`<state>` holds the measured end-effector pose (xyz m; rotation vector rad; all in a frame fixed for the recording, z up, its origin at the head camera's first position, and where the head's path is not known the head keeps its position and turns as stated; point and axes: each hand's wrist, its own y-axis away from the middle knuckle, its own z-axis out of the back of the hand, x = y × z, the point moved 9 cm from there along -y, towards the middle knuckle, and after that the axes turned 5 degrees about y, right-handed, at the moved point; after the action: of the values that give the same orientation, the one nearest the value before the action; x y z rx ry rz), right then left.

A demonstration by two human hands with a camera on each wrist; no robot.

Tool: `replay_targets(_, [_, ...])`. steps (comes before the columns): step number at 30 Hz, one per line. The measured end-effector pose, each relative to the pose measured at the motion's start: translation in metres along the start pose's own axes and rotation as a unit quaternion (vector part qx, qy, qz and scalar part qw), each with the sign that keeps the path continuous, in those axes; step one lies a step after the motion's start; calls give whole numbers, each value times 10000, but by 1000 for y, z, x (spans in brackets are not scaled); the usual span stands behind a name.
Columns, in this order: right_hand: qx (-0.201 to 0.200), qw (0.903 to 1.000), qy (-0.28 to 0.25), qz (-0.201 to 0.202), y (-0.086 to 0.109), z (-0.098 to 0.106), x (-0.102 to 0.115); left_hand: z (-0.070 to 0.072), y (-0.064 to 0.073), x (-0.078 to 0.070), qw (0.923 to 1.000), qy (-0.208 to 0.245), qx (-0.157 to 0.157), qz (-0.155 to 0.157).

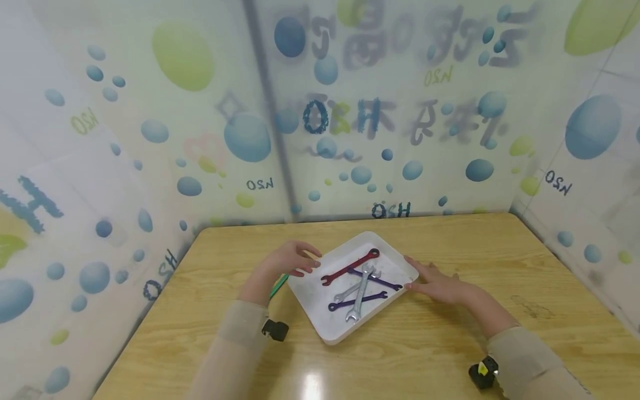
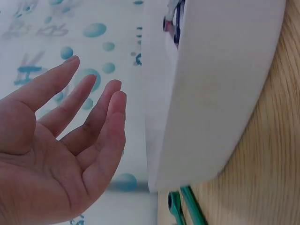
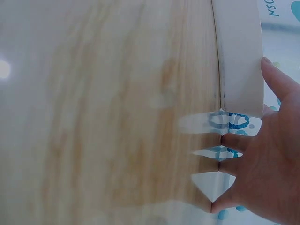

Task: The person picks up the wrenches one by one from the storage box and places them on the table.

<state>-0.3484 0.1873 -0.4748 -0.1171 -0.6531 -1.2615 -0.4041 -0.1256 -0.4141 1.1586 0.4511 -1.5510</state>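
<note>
A white tray [image 1: 311,289] sits turned at an angle on the wooden table. Inside it lie a red wrench [image 1: 350,268], purple wrenches [image 1: 374,297] and silver wrenches [image 1: 362,291], some crossing each other. My left hand [image 1: 290,260] hovers by the tray's left side, fingers loosely bent; the left wrist view shows it apart from the tray wall and holding nothing. At the right corner is my right hand [image 1: 442,285], its thumb touching the near rim and its forefinger by the far side. Its other fingers are spread, their tips close to the tabletop in the right wrist view.
Beside the tray's left side lies a green wrench [image 1: 278,285], partly hidden by my left arm; the left wrist view shows a green ring end [image 2: 175,206] and a green bar [image 2: 193,206]. Patterned walls [image 1: 330,166] stand behind the table [image 1: 400,355] and along both sides.
</note>
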Motion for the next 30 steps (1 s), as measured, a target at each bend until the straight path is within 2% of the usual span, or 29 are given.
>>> replay_targets(6, [-11, 10000, -18, 18, 1, 0, 1, -19, -4, -17, 9990, -69, 362, -268])
replay_targets(11, [-29, 10000, -36, 32, 2, 2, 1, -29, -11, -33, 9979, -189, 441, -423])
replay_targets(18, [-55, 9999, -66, 61, 2, 3, 1, -42, -21, -48, 9965, -114, 564, -613])
replay_targets(24, [-68, 9999, -84, 79, 2, 3, 1, -50, -28, -63, 9954, -250, 413, -822])
replay_targets(30, [-59, 9999, -58, 137, 1, 2, 1, -59, -37, -68, 9966, -180, 237, -766])
